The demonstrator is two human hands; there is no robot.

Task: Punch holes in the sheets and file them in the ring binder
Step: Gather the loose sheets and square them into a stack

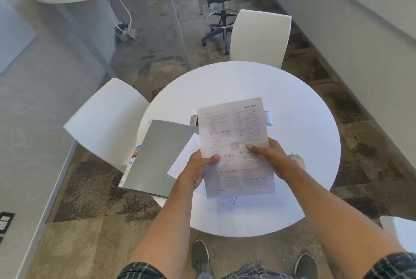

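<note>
We stand over the round white worktop (304, 121) with both hands closed on a printed sheet (236, 143), lifted above the surface: the left hand (198, 166) pinches its left edge, the right hand (270, 157) its right edge, thumbs on top. The grey ring binder (162, 157) lies shut at the worktop's left side, overhanging the rim, and that worries us; a nudge could tip it to the floor. More sheets (184, 157) lie loose under our hands, one partly tucked beneath the binder, so they could slide or get creased. The sheet we hold looks blurred, and if it is more than one page the edges may not be squared for punching. The metal object behind the sheet (267, 118) is probably the hole punch, but most of it is hidden. A small thing by the right wrist (297, 159) we cannot identify.
</note>
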